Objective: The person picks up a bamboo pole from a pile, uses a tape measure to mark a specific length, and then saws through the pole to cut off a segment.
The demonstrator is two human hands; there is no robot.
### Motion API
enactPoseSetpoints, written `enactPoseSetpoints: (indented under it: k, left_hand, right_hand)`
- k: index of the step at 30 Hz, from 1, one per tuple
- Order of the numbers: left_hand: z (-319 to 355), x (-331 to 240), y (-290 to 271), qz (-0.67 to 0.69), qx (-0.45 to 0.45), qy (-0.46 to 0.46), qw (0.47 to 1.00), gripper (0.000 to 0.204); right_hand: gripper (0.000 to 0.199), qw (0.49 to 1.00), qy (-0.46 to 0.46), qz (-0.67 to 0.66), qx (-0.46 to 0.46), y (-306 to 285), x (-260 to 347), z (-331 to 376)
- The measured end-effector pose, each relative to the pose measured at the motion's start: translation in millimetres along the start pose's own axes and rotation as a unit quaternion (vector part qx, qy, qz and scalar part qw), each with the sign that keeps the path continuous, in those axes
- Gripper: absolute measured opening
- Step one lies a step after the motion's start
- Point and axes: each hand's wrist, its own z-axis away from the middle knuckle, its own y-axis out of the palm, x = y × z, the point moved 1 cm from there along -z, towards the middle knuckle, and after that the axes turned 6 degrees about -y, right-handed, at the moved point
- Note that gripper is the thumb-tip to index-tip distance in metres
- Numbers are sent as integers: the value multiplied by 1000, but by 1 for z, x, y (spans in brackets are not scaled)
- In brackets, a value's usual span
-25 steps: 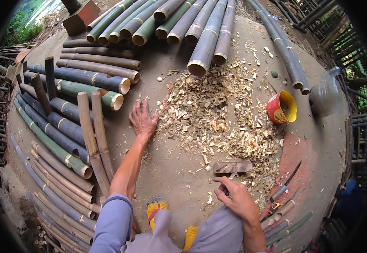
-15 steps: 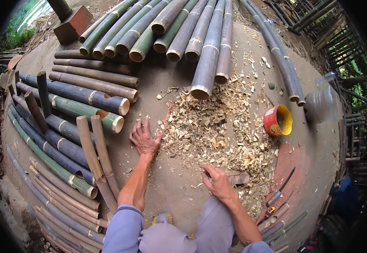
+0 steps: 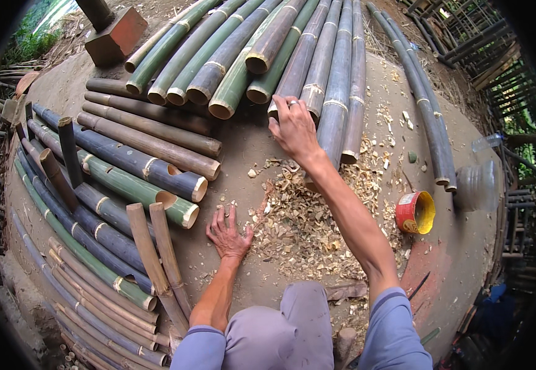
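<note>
My right hand (image 3: 294, 127) is stretched far out, its grip closed loosely over the cut end of a grey bamboo pole (image 3: 305, 61) in the far bundle, fingers curled on top of it. That pole lies among the other far poles (image 3: 231, 55), packed side by side with their cut ends toward me, so neighbours touch it on both sides. My left hand (image 3: 228, 231) is flat on the dirt floor (image 3: 249, 148) close to me, fingers spread, holding nothing. Just right of it is a heap of wood shavings (image 3: 308, 225) that runs under my right forearm. Left of the left hand, two short tan poles (image 3: 157, 246) lie near it, and beyond them a stack of green and dark poles (image 3: 126, 179) fills the left side. A red and yellow tin (image 3: 416, 211) lies on its side at the right, past the shavings. A wooden block (image 3: 117, 37) stands at the far left.
</note>
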Motion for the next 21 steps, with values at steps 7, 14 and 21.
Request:
enactPoseSetpoints:
  k: [7,14,21]
  left_hand:
    - [0,1,0,-13,5,-9,1000,76]
    - [-1,-2,-1,-14,18,-6,1000,74]
    - [-2,5,-1,-1,13,-16,1000,73]
  right_hand:
    - [69,987,57,93,117,49,-28,-50]
    - [63,976,61,151,145,72,-44,-67]
    - [42,998,-2,31,-49,78,-5,-55]
